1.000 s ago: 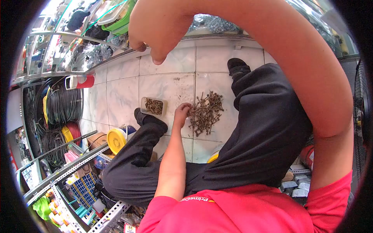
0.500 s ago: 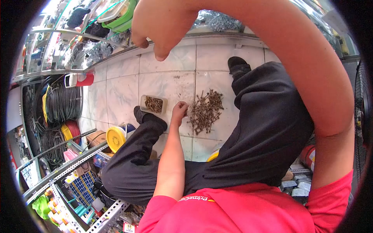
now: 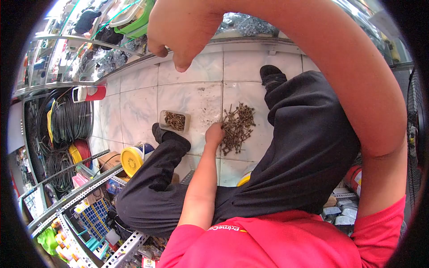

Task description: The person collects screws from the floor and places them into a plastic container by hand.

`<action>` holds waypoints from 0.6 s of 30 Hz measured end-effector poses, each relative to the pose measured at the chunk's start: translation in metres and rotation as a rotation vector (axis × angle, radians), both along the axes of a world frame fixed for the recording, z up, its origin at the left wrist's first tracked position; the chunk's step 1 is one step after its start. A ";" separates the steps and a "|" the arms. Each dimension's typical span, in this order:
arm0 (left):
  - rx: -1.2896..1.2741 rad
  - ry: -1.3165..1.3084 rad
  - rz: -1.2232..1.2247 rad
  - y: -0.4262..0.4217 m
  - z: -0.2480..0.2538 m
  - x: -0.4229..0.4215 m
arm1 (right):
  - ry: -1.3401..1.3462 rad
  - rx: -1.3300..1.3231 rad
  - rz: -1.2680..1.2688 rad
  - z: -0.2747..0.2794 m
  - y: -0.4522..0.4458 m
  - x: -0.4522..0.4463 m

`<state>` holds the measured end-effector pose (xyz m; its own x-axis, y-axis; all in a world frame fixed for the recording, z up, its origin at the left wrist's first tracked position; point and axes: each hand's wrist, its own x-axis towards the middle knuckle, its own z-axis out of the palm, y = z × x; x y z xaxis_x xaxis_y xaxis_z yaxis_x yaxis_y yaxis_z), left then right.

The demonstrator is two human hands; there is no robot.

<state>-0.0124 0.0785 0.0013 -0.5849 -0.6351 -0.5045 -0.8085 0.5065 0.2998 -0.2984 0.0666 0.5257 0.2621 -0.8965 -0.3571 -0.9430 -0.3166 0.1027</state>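
My left hand (image 3: pixel 215 133) is low over the tiled floor, its curled fingers at the left edge of a loose pile of rusty brown screws (image 3: pixel 239 128). What those fingers hold, if anything, is hidden. Left of this hand stands a small clear plastic container (image 3: pixel 187 123) with more of the same screws (image 3: pixel 174 120) in it. My right hand (image 3: pixel 183 33) is raised close to the camera, high above the floor. Its fingertips hang down with a gap between them, and nothing shows in it.
My legs in black trousers (image 3: pixel 308 129) frame the pile and container. Coiled black cable (image 3: pixel 73 118), a red-and-white container (image 3: pixel 89 93) and a yellow-lidded bucket (image 3: pixel 132 161) stand on the left. Metal shelving (image 3: pixel 71 203) is at lower left; glass-fronted shelves (image 3: pixel 53 62) run along the far side.
My left hand has moved right, from between the container and the pile to the pile's left edge. My right hand has barely shifted, and the view has moved slightly.
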 end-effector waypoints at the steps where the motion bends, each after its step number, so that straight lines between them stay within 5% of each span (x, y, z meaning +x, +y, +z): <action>1: 0.023 0.047 -0.038 -0.004 -0.001 0.003 | 0.004 0.002 -0.004 0.001 0.002 0.000; 6: 0.272 0.170 0.000 -0.050 0.022 0.042 | 0.006 0.083 0.144 0.000 -0.015 -0.006; 13: -0.028 0.344 0.538 -0.122 0.022 0.129 | 0.006 0.047 -0.024 0.003 0.001 0.001; 18: -0.178 0.095 0.596 -0.131 0.067 0.107 | -0.094 0.113 0.090 0.008 -0.006 -0.023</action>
